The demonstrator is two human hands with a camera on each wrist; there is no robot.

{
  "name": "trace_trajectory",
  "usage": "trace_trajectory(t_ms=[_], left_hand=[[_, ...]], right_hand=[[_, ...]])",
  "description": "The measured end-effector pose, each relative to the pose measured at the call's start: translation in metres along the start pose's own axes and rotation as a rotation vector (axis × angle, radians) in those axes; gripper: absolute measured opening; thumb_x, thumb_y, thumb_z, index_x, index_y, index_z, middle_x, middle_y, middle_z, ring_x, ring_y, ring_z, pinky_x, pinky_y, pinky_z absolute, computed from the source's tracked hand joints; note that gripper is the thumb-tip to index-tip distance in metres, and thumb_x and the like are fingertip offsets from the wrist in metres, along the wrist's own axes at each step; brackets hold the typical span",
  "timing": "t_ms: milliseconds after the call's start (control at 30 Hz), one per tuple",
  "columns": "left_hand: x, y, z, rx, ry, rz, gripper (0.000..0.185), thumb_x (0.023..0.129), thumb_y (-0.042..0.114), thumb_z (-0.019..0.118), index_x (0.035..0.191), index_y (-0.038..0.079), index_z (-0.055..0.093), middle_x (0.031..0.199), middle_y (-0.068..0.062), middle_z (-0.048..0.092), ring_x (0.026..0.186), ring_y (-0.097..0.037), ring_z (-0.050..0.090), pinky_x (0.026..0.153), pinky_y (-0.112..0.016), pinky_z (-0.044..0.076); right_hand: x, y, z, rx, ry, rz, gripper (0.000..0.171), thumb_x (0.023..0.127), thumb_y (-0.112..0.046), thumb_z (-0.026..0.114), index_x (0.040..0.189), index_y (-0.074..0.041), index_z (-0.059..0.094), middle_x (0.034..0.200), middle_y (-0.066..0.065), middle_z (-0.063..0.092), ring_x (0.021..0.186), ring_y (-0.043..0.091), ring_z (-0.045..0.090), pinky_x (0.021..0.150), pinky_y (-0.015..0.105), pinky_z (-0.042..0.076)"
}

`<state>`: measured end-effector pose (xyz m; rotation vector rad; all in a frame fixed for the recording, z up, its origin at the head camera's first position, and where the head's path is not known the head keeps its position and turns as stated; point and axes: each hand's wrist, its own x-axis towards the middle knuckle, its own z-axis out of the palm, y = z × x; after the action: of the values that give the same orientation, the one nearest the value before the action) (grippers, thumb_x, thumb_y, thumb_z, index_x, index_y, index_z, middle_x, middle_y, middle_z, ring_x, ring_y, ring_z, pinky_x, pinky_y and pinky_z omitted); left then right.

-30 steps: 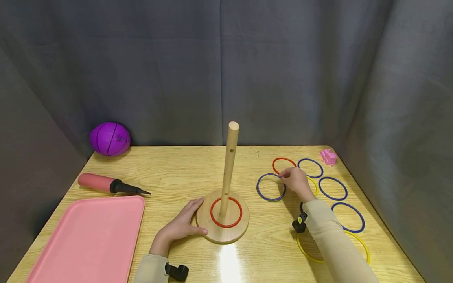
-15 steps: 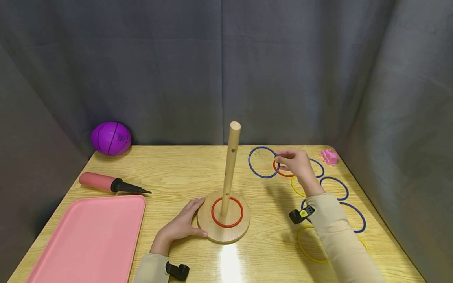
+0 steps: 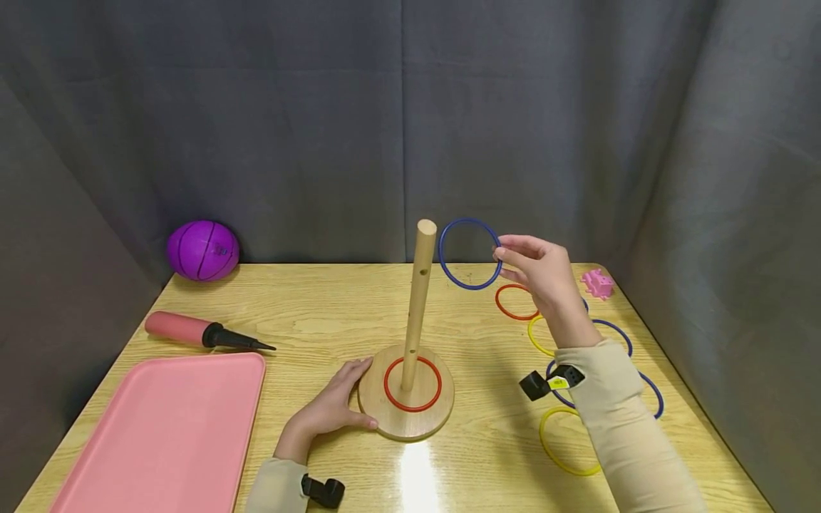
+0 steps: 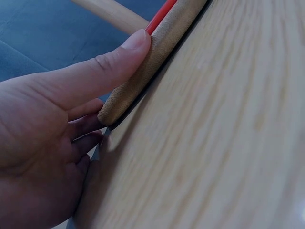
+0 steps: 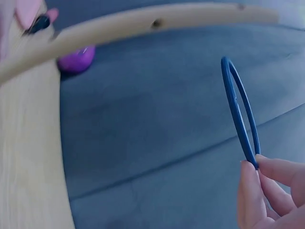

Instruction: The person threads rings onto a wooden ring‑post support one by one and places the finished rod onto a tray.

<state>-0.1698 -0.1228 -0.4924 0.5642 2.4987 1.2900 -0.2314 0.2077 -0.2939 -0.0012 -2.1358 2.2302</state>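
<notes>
The right hand (image 3: 548,281) pinches, fingertips together, a thin blue circular ring (image 3: 472,288), open face toward the head camera, raised just right of an upright wooden post (image 3: 418,306). The left hand (image 3: 327,411) touches, fingers relaxed, the round wooden base (image 3: 404,427); a red ring (image 3: 410,410) encircles the post. A pink rectangular tray (image 3: 163,427) lies along the counter's (image 3: 481,434) left edge.

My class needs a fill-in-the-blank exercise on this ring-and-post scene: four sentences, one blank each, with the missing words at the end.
1. The right hand pinches a raised ring coloured ____.
2. The left hand touches the edge of the round base.  The number of rings around the post is ____.
3. The pink tray lies to the ____ of the round base.
4. The ball is mainly ____.

Missing words: blue; one; left; purple.
</notes>
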Motion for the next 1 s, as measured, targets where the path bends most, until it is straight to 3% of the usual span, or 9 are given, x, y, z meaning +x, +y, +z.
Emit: trace_trajectory(t_ms=[133, 333, 600, 800, 1000], left_hand=[[0.0, -0.001, 0.0, -0.002, -0.003, -0.004, 0.11, 0.066, 0.026, 0.089, 0.153, 0.006, 0.026, 0.154, -0.021, 0.027, 0.145, -0.044, 0.02, 0.113, -0.064, 0.023], [0.0, -0.001, 0.0, -0.005, -0.009, -0.009, 0.109, 0.066, 0.026, 0.089, 0.154, 0.007, 0.026, 0.155, -0.021, 0.025, 0.145, -0.044, 0.019, 0.113, -0.064, 0.023], [0.001, 0.0, -0.001, -0.006, -0.009, -0.005, 0.109, 0.066, 0.026, 0.089, 0.153, 0.006, 0.027, 0.154, -0.021, 0.028, 0.146, -0.043, 0.019, 0.114, -0.063, 0.023], [0.001, 0.0, 0.0, -0.008, -0.011, -0.004, 0.109, 0.067, 0.026, 0.089, 0.153, 0.006, 0.026, 0.154, -0.021, 0.026, 0.146, -0.043, 0.018, 0.115, -0.063, 0.022], [0.0, 0.0, -0.001, -0.002, -0.003, -0.003, 0.109, 0.067, 0.025, 0.089, 0.153, 0.005, 0.026, 0.154, -0.021, 0.027, 0.146, -0.043, 0.019, 0.114, -0.063, 0.022]], right_hand=[[-0.004, -0.011, 0.006, 0.148, -0.004, -0.042, 0.014, 0.086, -0.002, 0.069, 0.087, -0.016, 0.074, 0.081, -0.005, 0.073, 0.074, 0.006, 0.07, 0.068, 0.021, 0.059], [-0.013, -0.027, 0.013, 0.268, -0.029, -0.1, 0.014, 0.086, 0.0, 0.069, 0.088, -0.013, 0.075, 0.082, -0.002, 0.075, 0.076, 0.008, 0.071, 0.068, 0.021, 0.059], [-0.021, -0.039, 0.025, 0.455, -0.164, -0.008, 0.019, 0.089, 0.005, 0.062, 0.089, -0.008, 0.076, 0.083, 0.003, 0.074, 0.077, 0.012, 0.071, 0.071, 0.021, 0.059], [-0.024, -0.037, 0.036, 0.439, -0.196, -0.008, 0.027, 0.092, 0.008, 0.055, 0.089, -0.009, 0.075, 0.083, 0.002, 0.074, 0.077, 0.011, 0.071, 0.071, 0.022, 0.059], [-0.024, -0.024, 0.049, 0.31, -0.209, 0.028, 0.027, 0.094, 0.003, 0.056, 0.088, -0.016, 0.074, 0.084, -0.003, 0.074, 0.079, 0.007, 0.07, 0.07, 0.02, 0.058]])
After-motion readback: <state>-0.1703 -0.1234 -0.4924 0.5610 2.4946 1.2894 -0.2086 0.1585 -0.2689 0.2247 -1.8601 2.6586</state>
